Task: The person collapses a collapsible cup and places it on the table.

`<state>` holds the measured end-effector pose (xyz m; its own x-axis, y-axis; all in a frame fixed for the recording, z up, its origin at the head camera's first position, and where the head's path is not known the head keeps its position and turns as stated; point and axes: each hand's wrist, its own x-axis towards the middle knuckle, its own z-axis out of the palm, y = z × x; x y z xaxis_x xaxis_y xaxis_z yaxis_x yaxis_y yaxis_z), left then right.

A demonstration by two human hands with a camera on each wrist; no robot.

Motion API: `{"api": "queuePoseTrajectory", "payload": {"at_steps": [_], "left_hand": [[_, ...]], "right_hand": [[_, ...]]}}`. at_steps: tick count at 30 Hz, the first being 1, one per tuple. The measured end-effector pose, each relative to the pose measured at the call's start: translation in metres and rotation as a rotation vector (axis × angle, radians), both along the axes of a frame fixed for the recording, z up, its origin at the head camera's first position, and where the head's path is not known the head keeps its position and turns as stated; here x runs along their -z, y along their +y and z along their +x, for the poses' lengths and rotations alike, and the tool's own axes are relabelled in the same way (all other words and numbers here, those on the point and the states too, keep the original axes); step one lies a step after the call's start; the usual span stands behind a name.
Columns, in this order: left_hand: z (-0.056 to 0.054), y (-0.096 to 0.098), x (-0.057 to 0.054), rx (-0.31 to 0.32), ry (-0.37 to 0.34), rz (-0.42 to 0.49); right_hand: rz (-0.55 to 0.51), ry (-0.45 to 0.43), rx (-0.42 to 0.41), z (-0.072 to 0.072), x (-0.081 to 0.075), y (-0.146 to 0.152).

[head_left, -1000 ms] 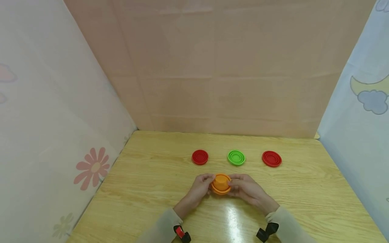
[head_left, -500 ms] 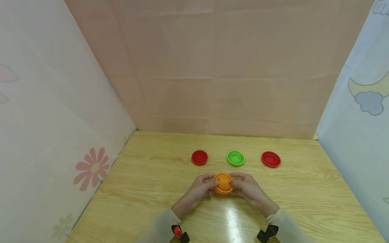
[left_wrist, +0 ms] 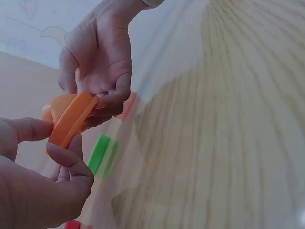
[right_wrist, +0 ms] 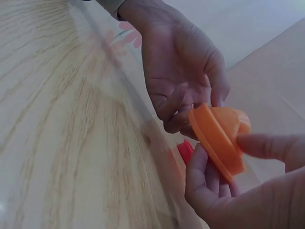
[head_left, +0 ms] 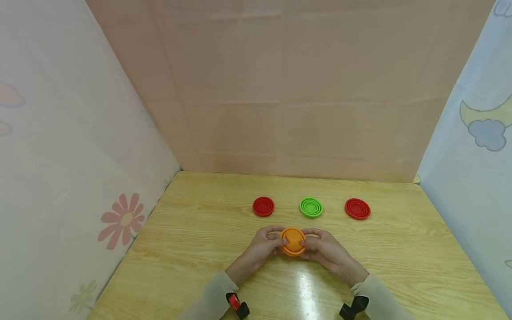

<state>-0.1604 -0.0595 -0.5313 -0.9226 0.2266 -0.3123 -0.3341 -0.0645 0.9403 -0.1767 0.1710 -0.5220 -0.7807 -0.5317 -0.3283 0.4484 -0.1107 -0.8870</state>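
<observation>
Both hands hold an orange collapsible silicone cup (head_left: 293, 241) above the near-middle part of the table. The left hand (head_left: 256, 251) pinches its left side, thumb on the face towards the head camera and fingers behind the rim. On the other side, the right hand (head_left: 330, 252) grips it the same way. In the right wrist view the cup (right_wrist: 217, 138) stands tilted, its soft base bulging out past the thick rim and dented near the thumb. The left wrist view shows the rim (left_wrist: 71, 121) edge-on between the two hands.
Behind the hands lie a red collapsed cup (head_left: 263, 206), a green one (head_left: 311, 207) and another red one (head_left: 358, 209) in a row on the wooden table (head_left: 200, 213). A tan backdrop (head_left: 280, 89) rises behind the table, with patterned sheets at both sides.
The left thumb has moved inward over the orange cup's bulging base, and the base looks flatter and more dented. The cup has shifted slightly right; the other cups stay put.
</observation>
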Motion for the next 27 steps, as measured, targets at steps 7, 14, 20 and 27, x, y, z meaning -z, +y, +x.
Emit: {"api": "queuePoseTrajectory", "payload": {"at_steps": [7, 14, 20, 27], "left_hand": [[-0.002, 0.002, 0.005, -0.015, 0.058, -0.119], [-0.004, 0.004, 0.009, -0.037, 0.127, -0.196], [0.0, 0.006, 0.008, -0.047, 0.146, -0.237], [-0.001, 0.006, 0.007, -0.004, 0.107, -0.155]], "right_hand": [[-0.028, 0.001, -0.003, 0.0, 0.001, 0.001], [0.017, 0.014, 0.051, 0.0, 0.009, -0.003], [0.105, 0.051, 0.095, 0.001, 0.011, -0.009], [0.173, 0.094, 0.129, 0.001, 0.005, -0.011]]}}
